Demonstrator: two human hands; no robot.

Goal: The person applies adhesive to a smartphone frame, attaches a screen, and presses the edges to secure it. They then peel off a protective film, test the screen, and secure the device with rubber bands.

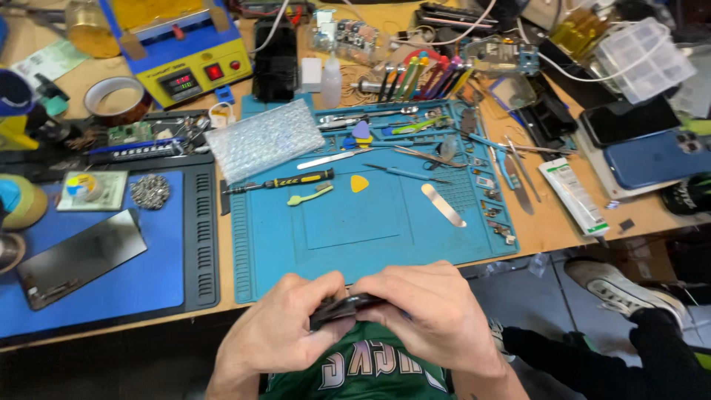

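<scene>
1. Clearly, in the head view, both hands meet at six o'clock, just below the near edge of the teal silicone work mat (370, 230). The left hand (285, 326) and the right hand (437, 315) are each closed around a thin, dark, flat slab of a device (344, 305), seemingly a phone, held edge-on between them over the green jersey (370, 367).

2. Handling, as a judgement: the slab looks stiff, light and smooth, with glossy faces that could slip; it is probably fragile if it is glass-faced. Pinching along the long edges, as the fingers do now, seems the safest hold, away from the flat faces.

3. On the mat, toward twelve o'clock, lie a black-and-yellow striped screwdriver (285, 180), a yellow triangular plastic pick (359, 183) and a flat rounded metal spudger (443, 204). All are small, hard tools with slim shapes.

4. At eleven o'clock a sheet of clear bubble wrap (263, 137) lies soft and dimpled, overlapping the mat's far left corner.

5. At nine o'clock a dark glossy rectangular panel (80, 255) rests on a blue mat (111, 281).

6. At two o'clock a blue phone (655, 157) lies back-up, well apart from the hands.

7. At four o'clock a grey sneaker (615, 285) shows below the table.
</scene>
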